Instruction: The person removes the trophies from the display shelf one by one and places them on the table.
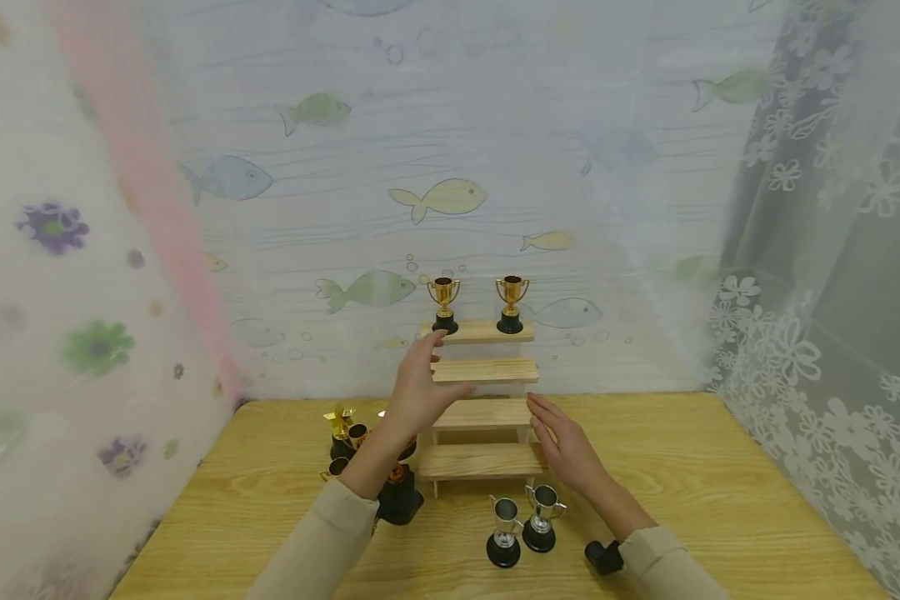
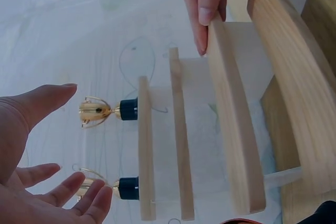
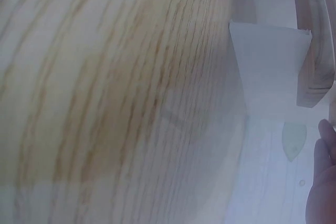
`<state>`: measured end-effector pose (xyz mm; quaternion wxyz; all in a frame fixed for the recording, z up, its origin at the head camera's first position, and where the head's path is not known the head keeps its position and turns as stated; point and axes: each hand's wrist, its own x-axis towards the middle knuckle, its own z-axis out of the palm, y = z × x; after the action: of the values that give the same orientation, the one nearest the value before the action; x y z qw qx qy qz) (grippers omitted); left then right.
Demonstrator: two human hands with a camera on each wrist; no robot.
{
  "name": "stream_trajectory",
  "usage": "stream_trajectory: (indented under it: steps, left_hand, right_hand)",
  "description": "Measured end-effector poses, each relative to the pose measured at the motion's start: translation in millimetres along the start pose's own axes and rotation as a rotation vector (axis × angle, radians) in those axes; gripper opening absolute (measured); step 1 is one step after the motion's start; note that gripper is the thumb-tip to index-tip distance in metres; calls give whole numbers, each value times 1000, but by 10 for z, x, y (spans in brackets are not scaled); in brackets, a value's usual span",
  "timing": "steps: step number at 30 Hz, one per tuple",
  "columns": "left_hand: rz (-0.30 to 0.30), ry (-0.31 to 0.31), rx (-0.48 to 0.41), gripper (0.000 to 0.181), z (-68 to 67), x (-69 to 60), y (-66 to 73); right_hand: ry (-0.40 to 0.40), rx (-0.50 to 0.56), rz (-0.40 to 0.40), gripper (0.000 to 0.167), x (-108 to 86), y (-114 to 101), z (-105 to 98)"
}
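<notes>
A stepped wooden stand [image 1: 483, 461] with several shelves stands at the table's back. On its top shelf two gold trophy cups [image 1: 510, 293] with black bases stand upright. My left hand [image 1: 418, 396] is raised in front of the stand's left side, thumb and fingers spread, holding nothing. In the left wrist view its fingertips overlap one gold cup [image 2: 84, 187]; whether they touch it I cannot tell. Straight fingers of my right hand [image 1: 572, 450] rest against the right end of a middle shelf [image 2: 231, 114]. Two silver trophy cups [image 1: 504, 533] stand before the stand.
Several gold trophies [image 1: 339, 427] crowd the table left of the stand, partly hidden by my left forearm. A small black object [image 1: 603, 557] lies beside my right sleeve. Behind the table [image 1: 660, 467] hangs a fish-patterned sheet [image 1: 450, 125]; lace curtain [image 1: 795, 350] borders the right.
</notes>
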<state>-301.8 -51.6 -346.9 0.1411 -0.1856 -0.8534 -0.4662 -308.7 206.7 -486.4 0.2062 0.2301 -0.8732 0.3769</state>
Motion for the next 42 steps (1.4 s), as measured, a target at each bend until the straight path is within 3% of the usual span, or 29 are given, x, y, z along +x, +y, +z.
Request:
stream_trajectory:
  steps: [10, 23, 29, 42]
  left_hand:
    - [-66, 57, -37, 97, -59, 291, 41]
    - [-251, 89, -141, 100, -46, 620, -17]
    - [-315, 89, -132, 99, -34, 742, -114]
    - [-360, 91, -75, 83, 60, 929, -249]
  right_hand:
    - [-11, -2, 8, 43, -1, 2, -10]
    - [-7, 2, 10, 43, 4, -6, -8]
    - [-5, -4, 4, 43, -2, 7, 1]
    - [17, -3, -13, 42, -3, -3, 7]
